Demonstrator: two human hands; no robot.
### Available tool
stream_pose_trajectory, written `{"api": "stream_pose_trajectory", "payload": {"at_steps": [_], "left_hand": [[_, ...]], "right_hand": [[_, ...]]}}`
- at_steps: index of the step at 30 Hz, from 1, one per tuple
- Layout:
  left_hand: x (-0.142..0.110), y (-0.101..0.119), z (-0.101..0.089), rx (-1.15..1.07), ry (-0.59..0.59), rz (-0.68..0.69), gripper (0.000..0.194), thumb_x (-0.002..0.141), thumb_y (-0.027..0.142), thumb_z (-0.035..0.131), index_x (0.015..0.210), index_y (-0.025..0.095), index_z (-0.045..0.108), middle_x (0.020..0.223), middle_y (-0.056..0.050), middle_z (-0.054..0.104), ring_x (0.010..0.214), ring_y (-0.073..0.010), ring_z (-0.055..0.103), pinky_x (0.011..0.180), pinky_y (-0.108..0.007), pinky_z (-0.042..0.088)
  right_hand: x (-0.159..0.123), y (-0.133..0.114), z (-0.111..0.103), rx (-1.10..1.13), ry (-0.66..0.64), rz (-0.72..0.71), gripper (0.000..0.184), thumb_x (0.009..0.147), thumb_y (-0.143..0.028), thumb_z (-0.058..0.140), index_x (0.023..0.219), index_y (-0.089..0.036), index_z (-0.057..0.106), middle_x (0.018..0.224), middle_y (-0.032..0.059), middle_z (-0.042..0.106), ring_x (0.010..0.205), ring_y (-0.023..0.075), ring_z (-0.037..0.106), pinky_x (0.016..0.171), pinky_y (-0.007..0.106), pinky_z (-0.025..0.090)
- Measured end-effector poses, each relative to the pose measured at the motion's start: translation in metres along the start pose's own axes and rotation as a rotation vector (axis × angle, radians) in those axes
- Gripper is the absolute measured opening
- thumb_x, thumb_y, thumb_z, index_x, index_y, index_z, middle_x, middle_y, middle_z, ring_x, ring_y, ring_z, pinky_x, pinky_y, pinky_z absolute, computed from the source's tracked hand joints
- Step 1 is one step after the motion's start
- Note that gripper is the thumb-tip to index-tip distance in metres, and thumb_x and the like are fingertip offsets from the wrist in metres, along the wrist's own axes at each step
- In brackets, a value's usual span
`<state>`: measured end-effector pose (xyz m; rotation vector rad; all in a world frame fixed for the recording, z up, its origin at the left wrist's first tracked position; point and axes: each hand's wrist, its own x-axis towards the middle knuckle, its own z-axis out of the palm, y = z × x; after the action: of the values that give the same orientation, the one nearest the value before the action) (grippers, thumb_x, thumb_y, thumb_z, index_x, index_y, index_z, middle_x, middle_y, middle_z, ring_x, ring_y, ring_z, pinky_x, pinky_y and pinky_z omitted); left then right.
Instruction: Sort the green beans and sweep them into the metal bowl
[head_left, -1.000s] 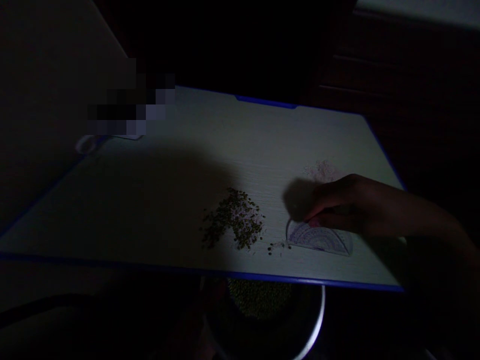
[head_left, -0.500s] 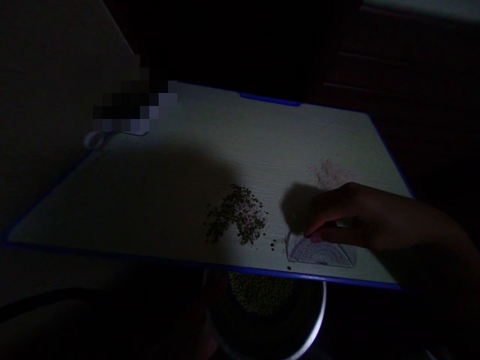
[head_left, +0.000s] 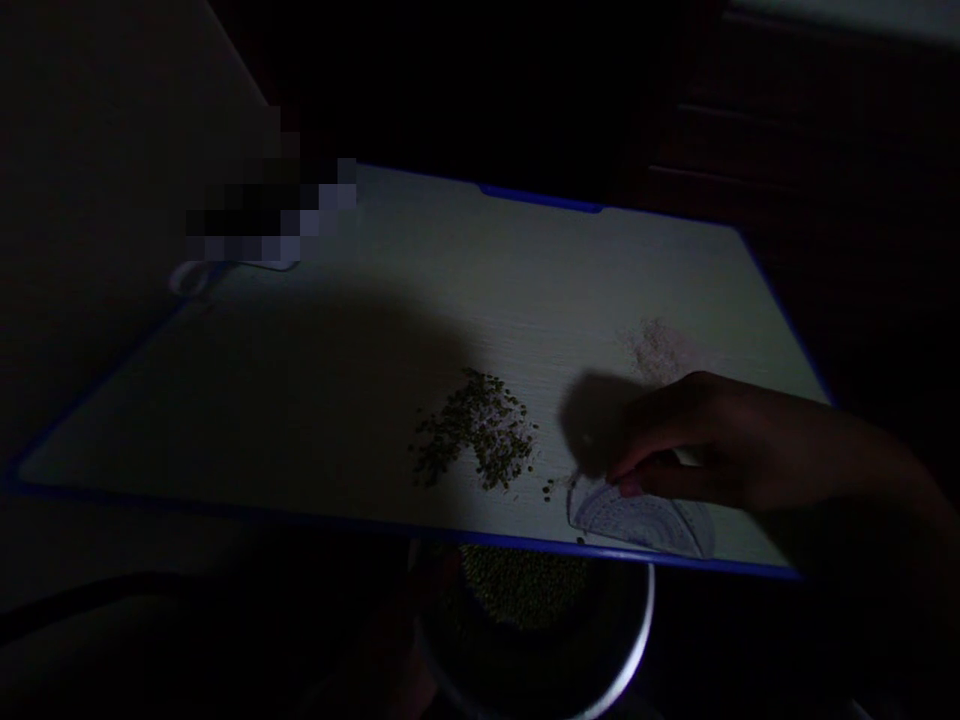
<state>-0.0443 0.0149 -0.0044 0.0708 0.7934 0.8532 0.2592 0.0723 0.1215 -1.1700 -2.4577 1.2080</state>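
My right hand (head_left: 720, 440) pinches the curved top of a clear protractor (head_left: 637, 520) between thumb and fingers, low over the board's near right part. Just left of the protractor lie a few stray green beans (head_left: 547, 490). Further left is a heap of green beans mixed with white grains (head_left: 491, 430). Behind my hand sits a small pile of pale grains (head_left: 660, 345), partly covered by it. Below the board's near edge, a round bowl with a bright rim (head_left: 637, 655) holds many green beans (head_left: 525, 585). My left hand (head_left: 412, 665), very dark, is closed on the bowl's left side.
The white board (head_left: 360, 230) has a blue border, with its near edge overhanging the bowl. A pixelated object with a pale loop (head_left: 189, 278) lies at its far left corner. Strong shadow covers the left half, and the surroundings are very dark.
My right hand has shifted slightly down, and the protractor has tilted, its right end dropping toward the board's near edge. The bean heap and the bowl look much the same.
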Motion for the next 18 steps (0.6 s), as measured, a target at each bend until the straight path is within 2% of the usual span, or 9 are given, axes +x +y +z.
{"api": "stream_pose_trajectory", "payload": {"at_steps": [4, 8, 13, 15, 18], "left_hand": [[0.006, -0.015, -0.022, 0.013, 0.086, -0.030, 0.032, 0.097, 0.036, 0.065, 0.126, 0.022, 0.066, 0.132, -0.010, 0.068, 0.108, -0.0254, 0.069, 0.091, -0.048, 0.059], [0.009, -0.026, -0.038, 0.033, 0.147, -0.070, 0.025, 0.093, 0.027, 0.069, 0.118, 0.023, 0.073, 0.117, -0.006, 0.080, 0.105, -0.0265, 0.075, 0.097, -0.047, 0.058], [0.005, -0.024, -0.034, 0.028, 0.150, -0.073, 0.035, 0.091, 0.025, 0.070, 0.126, 0.026, 0.073, 0.111, -0.002, 0.084, 0.117, -0.0309, 0.073, 0.107, -0.044, 0.054], [0.004, -0.021, -0.030, 0.019, 0.142, -0.043, 0.044, 0.091, 0.023, 0.069, 0.134, 0.029, 0.068, 0.114, 0.001, 0.083, 0.127, -0.0294, 0.068, 0.112, -0.044, 0.050], [0.004, -0.021, -0.027, 0.010, 0.116, -0.019, 0.050, 0.093, 0.024, 0.067, 0.141, 0.034, 0.062, 0.123, 0.003, 0.080, 0.136, -0.0279, 0.060, 0.118, -0.045, 0.043]], "right_hand": [[-0.003, 0.007, -0.002, -0.012, 0.046, 0.039, 0.019, 0.098, -0.028, 0.064, 0.107, -0.024, 0.079, 0.095, 0.0024, 0.082, 0.080, 0.0153, 0.077, 0.069, 0.025, 0.055], [-0.010, 0.008, -0.007, -0.014, 0.098, 0.085, 0.017, 0.097, -0.028, 0.065, 0.103, -0.023, 0.080, 0.089, 0.0013, 0.081, 0.073, 0.0141, 0.075, 0.064, 0.023, 0.054], [-0.005, 0.001, -0.001, -0.005, 0.037, 0.051, 0.018, 0.099, -0.030, 0.063, 0.103, -0.021, 0.079, 0.092, 0.0017, 0.082, 0.078, 0.0130, 0.076, 0.068, 0.022, 0.054], [-0.001, 0.002, 0.001, -0.009, 0.000, 0.053, 0.020, 0.100, -0.031, 0.062, 0.105, -0.021, 0.078, 0.093, 0.0022, 0.081, 0.078, 0.0134, 0.076, 0.068, 0.022, 0.054], [-0.004, 0.011, -0.002, -0.011, 0.013, 0.099, 0.024, 0.099, -0.035, 0.061, 0.106, -0.020, 0.078, 0.088, 0.0023, 0.080, 0.072, 0.0132, 0.074, 0.065, 0.023, 0.052]]}}
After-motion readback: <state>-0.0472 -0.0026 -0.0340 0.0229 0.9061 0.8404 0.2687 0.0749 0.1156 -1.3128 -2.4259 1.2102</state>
